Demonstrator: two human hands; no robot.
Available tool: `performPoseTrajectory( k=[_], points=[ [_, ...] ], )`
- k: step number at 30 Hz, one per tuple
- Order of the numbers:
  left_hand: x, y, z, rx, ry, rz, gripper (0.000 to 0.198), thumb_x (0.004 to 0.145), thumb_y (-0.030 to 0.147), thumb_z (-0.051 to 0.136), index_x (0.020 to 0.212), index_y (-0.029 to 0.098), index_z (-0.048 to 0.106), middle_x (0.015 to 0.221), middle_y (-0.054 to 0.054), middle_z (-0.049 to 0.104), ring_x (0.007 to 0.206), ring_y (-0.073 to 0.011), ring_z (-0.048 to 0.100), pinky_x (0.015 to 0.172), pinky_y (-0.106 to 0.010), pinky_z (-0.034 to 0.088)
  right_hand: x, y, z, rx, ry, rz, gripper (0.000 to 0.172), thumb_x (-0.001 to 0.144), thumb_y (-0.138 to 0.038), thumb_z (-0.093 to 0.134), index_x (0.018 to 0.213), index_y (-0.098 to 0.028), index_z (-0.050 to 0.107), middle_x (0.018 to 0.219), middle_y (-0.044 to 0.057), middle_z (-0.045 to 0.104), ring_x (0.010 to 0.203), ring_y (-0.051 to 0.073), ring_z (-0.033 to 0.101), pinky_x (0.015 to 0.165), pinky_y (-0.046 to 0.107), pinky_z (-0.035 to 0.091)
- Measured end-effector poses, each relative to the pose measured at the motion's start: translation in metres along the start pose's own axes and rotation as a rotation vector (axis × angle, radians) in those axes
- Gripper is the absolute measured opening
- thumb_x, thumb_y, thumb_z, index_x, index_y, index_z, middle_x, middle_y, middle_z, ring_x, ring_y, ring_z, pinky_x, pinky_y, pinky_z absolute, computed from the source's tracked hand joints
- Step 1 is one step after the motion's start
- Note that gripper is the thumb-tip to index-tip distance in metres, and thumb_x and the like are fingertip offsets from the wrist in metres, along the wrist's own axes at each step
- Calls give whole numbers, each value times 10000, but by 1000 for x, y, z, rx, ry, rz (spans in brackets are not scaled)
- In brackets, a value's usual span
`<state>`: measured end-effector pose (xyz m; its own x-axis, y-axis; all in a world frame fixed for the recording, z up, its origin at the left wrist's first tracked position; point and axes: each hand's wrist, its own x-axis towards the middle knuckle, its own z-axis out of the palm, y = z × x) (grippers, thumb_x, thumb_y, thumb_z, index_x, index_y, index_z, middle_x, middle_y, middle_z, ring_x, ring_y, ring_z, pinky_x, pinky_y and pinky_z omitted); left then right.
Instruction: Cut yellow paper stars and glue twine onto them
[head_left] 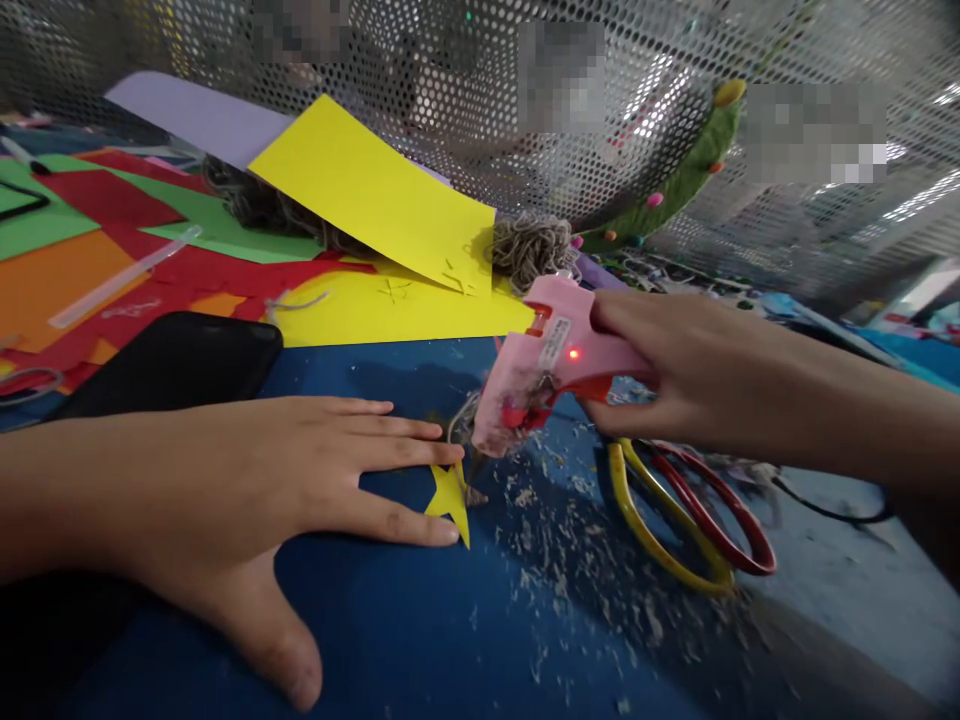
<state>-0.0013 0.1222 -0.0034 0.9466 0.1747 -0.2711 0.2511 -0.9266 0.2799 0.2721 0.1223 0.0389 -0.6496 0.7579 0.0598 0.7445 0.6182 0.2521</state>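
My left hand (pixel 300 480) lies flat on the blue table (pixel 420 640) with its fingers spread. Two of its fingertips touch a small yellow paper star (pixel 448 497). My right hand (pixel 645 365) is wrapped round the handle of a pink glue gun (pixel 551 340) with a red light on its side. The gun's nozzle points down beside the star. A thin grey strand curls near the nozzle, partly hidden by the gun and my fingers.
A yellow hoop (pixel 664 535) and a red hoop (pixel 724 505) lie at the right. Behind are yellow sheets (pixel 375 200), grey yarn (pixel 534 250) and a perforated screen (pixel 450 100). A black phone-like object (pixel 187 360) and coloured papers lie left.
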Motion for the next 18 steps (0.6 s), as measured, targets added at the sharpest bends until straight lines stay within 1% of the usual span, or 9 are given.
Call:
performPoseTrajectory(
  k=[2, 5, 8, 10, 13, 18],
  points=[
    [-1, 1, 1, 19, 26, 1, 662, 677, 611, 461, 1271, 403, 258, 1398, -3, 143, 1259, -226, 202, 991, -446, 199, 2, -1, 0, 26, -4, -18, 287, 632, -364, 581, 694, -205, 350, 642, -29, 431, 498, 91, 360, 420, 206, 285],
    [-3, 2, 5, 58, 101, 6, 650, 680, 616, 450, 1268, 411, 265, 1393, 23, 196, 1262, -178, 209, 1011, -388, 182, 5, -2, 0, 30, -7, -31, 284, 644, -354, 579, 699, -206, 344, 650, -30, 429, 500, 88, 359, 419, 196, 279],
    [-3, 2, 7, 73, 113, 15, 658, 681, 629, 439, 1273, 406, 260, 1393, 27, 211, 1266, -165, 199, 1019, -358, 172, 7, -3, 0, 44, -14, -67, 278, 661, -355, 569, 696, -204, 339, 658, -31, 423, 507, 87, 361, 441, 202, 288],
    [-2, 1, 6, 67, 105, 14, 665, 676, 648, 429, 1273, 405, 262, 1395, 26, 212, 1268, -172, 194, 1020, -360, 169, 9, -4, -1, 47, -23, -83, 287, 666, -364, 567, 690, -202, 332, 664, -30, 417, 507, 86, 354, 451, 206, 285],
    [-1, 1, 5, 53, 97, -1, 672, 668, 668, 419, 1268, 399, 279, 1396, 23, 214, 1269, -202, 191, 1018, -393, 163, 9, -4, -4, 34, -56, -83, 291, 681, -371, 558, 687, -201, 321, 671, -30, 408, 509, 84, 343, 456, 208, 273],
    [-2, 2, 6, 31, 103, 0, 673, 662, 642, 455, 1265, 400, 282, 1396, 28, 215, 1267, -233, 196, 1011, -422, 169, 11, -2, -7, 17, -68, -146, 292, 709, -390, 534, 694, -199, 313, 680, -32, 398, 516, 80, 337, 470, 212, 269]
  ],
)
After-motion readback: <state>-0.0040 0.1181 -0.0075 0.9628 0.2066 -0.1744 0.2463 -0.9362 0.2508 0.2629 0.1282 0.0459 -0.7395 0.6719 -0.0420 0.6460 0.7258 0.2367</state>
